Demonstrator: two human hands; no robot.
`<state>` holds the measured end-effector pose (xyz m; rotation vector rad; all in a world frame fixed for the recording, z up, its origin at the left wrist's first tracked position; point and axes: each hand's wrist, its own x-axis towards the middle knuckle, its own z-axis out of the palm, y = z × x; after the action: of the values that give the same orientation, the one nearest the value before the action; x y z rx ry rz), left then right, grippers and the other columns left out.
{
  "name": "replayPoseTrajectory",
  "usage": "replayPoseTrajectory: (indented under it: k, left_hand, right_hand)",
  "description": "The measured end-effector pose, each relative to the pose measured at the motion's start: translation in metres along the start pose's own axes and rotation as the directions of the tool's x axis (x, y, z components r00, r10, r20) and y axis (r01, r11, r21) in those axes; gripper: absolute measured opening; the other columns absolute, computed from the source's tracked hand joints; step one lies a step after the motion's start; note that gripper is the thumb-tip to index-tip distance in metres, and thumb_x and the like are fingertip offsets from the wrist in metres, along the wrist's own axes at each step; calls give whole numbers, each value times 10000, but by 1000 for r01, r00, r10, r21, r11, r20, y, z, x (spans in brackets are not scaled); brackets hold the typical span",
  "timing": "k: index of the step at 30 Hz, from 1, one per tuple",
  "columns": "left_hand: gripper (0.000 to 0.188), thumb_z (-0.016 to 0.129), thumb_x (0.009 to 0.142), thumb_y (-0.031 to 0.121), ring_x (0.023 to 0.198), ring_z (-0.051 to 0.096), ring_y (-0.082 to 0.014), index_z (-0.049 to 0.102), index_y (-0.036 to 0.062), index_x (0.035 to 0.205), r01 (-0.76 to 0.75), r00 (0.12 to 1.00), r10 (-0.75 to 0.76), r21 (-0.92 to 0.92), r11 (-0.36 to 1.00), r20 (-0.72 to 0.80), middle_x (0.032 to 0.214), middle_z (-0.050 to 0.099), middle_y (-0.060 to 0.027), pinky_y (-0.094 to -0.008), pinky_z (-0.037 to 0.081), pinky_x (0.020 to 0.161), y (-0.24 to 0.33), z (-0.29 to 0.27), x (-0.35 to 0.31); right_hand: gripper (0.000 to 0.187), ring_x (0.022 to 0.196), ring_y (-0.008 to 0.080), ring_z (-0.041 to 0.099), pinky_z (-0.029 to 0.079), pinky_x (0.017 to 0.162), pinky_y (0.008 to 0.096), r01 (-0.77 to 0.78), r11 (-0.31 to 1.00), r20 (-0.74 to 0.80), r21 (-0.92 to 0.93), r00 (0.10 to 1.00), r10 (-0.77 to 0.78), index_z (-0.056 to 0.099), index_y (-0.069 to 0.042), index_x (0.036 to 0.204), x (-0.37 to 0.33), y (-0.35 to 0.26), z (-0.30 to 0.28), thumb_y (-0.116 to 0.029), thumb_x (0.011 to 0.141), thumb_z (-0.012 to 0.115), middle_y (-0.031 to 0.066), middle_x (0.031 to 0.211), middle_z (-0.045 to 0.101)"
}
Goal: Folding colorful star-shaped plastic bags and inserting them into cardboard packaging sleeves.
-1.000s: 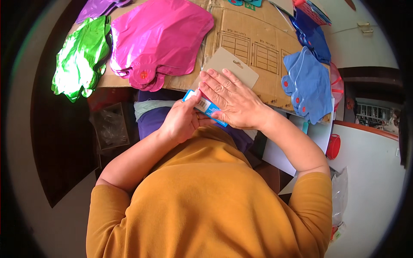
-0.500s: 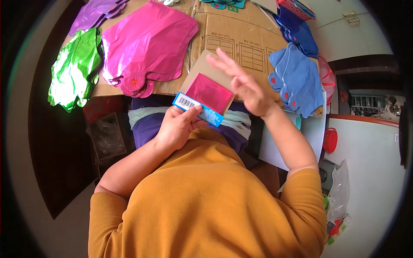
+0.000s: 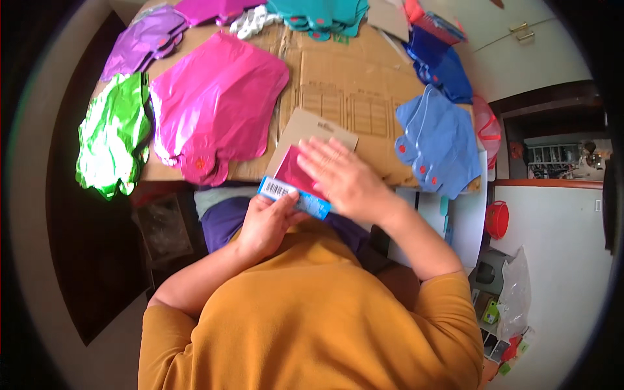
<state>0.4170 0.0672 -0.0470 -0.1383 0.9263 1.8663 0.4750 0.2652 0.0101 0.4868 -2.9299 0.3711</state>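
Note:
My left hand (image 3: 265, 224) pinches the lower edge of a tan backing card (image 3: 313, 125), thumb on top of its blue printed strip (image 3: 313, 206) with a barcode. A folded piece of shiny pink foil (image 3: 292, 170) lies flat on the card above that strip. Across the foil rests my right hand (image 3: 348, 179), fingers stretched out and close together, palm down, hiding the foil's right part. Whether that palm presses on the foil or hovers just over it, I cannot tell. The card is tilted and held at the table's near edge.
Flat foil balloons lie about the cardboard-covered table (image 3: 338, 78): a large pink pile (image 3: 221, 104), green (image 3: 110, 130), purple (image 3: 143, 39), teal (image 3: 322, 14), light blue (image 3: 439, 143) and dark blue (image 3: 442, 65). A white bundle (image 3: 255, 23) sits at the back. A red basket (image 3: 497, 220) hangs at right.
My right hand has come down and left from beside the card's upper right corner onto the foil. My left hand keeps its hold. The view now takes in more of the table's far side.

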Motion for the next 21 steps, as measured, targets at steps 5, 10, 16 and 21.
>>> replayPoseTrajectory:
  k: [5, 10, 16, 21]
  left_hand:
    - [87, 567, 932, 77, 799, 663, -166, 624, 33, 982, 34, 998, -32, 34, 999, -50, 862, 649, -44, -334, 577, 711, 10, 8, -3]
    - [137, 551, 950, 80, 854, 692, -204, 635, -9, 1013, -22, 998, 31, 147, 989, -53, 940, 689, -99, -343, 594, 734, 45, 32, -8]
    - [116, 563, 947, 65, 808, 696, -205, 642, -17, 924, -168, 986, 168, 112, 979, 9, 874, 687, -93, -372, 605, 701, 70, 45, 30]
    - [127, 547, 946, 41, 830, 683, -209, 646, -38, 944, -101, 995, 99, 130, 986, 21, 902, 685, -108, -390, 599, 741, 82, 50, 50]
  right_hand:
    - [463, 1368, 343, 379, 261, 1146, 476, 47, 998, -6, -39, 999, -47, 436, 33, 1369, -5, 4, 10, -182, 959, 454, 223, 1456, 399]
    - [388, 1223, 270, 524, 423, 1022, 392, -64, 871, -152, 488, 976, 157, 573, -36, 1267, 20, 55, -43, -155, 904, 639, 162, 1318, 545]
    - [182, 886, 258, 675, 520, 768, 323, -550, 700, -203, 454, 701, 683, 699, -52, 906, 79, 256, -107, -200, 801, 713, 142, 939, 697]
    - [319, 995, 324, 607, 484, 876, 422, -405, 875, -85, -266, 914, 397, 655, -76, 978, 97, 313, -113, -202, 689, 703, 134, 989, 628]
